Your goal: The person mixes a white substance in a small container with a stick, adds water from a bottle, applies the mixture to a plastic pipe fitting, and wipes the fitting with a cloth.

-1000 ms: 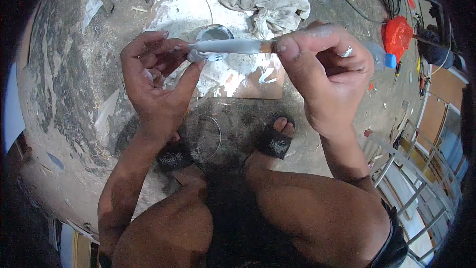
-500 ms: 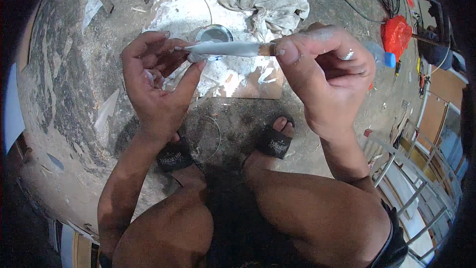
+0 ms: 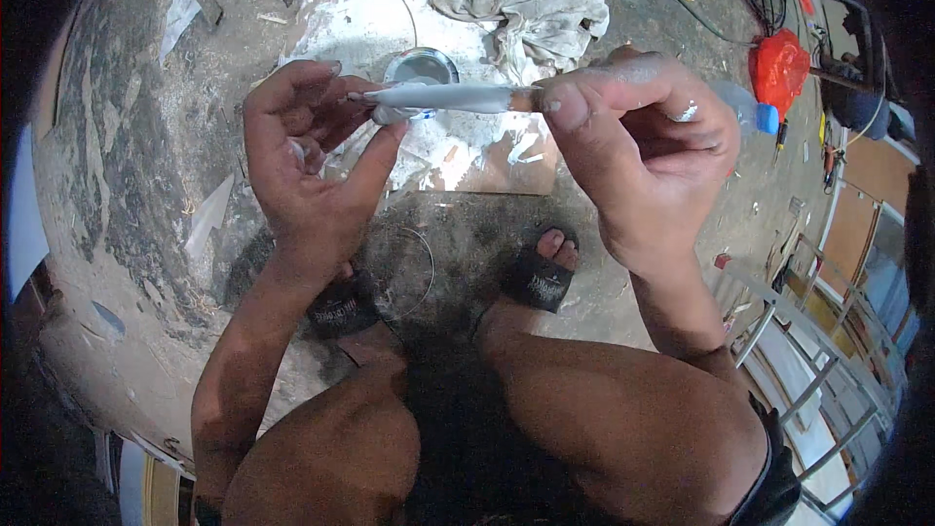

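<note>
Held level in front of me is a slim stick [image 3: 448, 97], thickly coated white, with bare brown wood at its right end. My right hand [image 3: 653, 131] pinches that bare end between thumb and forefinger; white smears mark its fingers. At the other end, my left hand [image 3: 317, 146] closes thumb and forefinger on the white-coated tip, its other fingers loosely curled. White stuff covers those fingertips and partly hides the contact. Just behind the stick, an open round tin [image 3: 421, 66] with greyish-white contents stands on a white-splattered board [image 3: 506, 151], partly covered by the stick and fingers.
A crumpled grey cloth [image 3: 531, 0] lies across the board's far right corner. To the right are a red plastic bag [image 3: 779, 73], a blue-capped clear bottle [image 3: 765, 117] and a metal frame [image 3: 818, 370]. A thin wire loop [image 3: 429, 258] lies between my sandalled feet.
My left hand has shifted very slightly right along with its grip. The stick and my right hand stay almost where they were.
</note>
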The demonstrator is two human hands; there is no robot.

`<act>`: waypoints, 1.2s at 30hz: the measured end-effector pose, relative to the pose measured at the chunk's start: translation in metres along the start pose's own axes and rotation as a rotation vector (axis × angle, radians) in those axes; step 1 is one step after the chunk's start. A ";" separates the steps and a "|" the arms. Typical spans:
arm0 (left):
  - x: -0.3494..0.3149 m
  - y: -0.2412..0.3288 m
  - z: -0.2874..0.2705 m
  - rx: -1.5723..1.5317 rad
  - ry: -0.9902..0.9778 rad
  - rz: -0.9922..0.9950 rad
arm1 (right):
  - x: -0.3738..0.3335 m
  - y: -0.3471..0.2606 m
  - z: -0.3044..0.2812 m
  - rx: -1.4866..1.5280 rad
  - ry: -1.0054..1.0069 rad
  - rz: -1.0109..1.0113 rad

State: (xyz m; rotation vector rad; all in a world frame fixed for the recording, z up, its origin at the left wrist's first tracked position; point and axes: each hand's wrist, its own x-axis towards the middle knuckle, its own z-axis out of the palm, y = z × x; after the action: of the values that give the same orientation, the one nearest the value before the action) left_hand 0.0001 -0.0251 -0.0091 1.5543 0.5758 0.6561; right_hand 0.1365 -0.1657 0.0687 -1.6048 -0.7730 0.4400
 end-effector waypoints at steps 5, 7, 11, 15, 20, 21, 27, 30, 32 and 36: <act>-0.001 -0.001 -0.003 0.053 -0.009 0.034 | 0.001 0.002 0.002 -0.013 0.001 -0.007; -0.001 -0.001 -0.001 0.047 0.001 0.023 | 0.002 0.006 0.001 -0.012 -0.004 -0.051; 0.001 -0.001 0.001 -0.001 -0.006 0.010 | 0.001 0.002 -0.001 -0.033 0.004 -0.033; 0.000 -0.002 -0.001 0.009 -0.013 0.018 | -0.001 0.002 0.001 -0.016 0.005 0.006; -0.001 0.000 -0.003 0.017 0.002 0.009 | 0.000 0.003 0.001 -0.033 -0.002 -0.065; -0.001 -0.002 -0.002 0.013 -0.001 0.009 | -0.001 0.002 0.002 -0.022 0.005 -0.030; 0.000 -0.001 -0.001 0.038 -0.008 0.011 | 0.000 0.003 0.001 -0.011 0.003 -0.017; 0.000 -0.001 0.000 0.059 0.000 0.021 | 0.000 0.004 0.001 -0.013 -0.002 -0.022; 0.001 0.000 0.000 0.050 -0.002 0.013 | 0.000 0.005 0.002 -0.015 -0.009 -0.024; 0.001 0.000 0.000 0.037 0.003 0.029 | -0.002 0.016 0.004 -0.086 0.019 -0.026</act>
State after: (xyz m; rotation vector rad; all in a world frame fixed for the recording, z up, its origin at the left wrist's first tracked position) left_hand 0.0008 -0.0241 -0.0091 1.5989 0.5717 0.6732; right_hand 0.1364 -0.1646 0.0524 -1.6746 -0.8076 0.3767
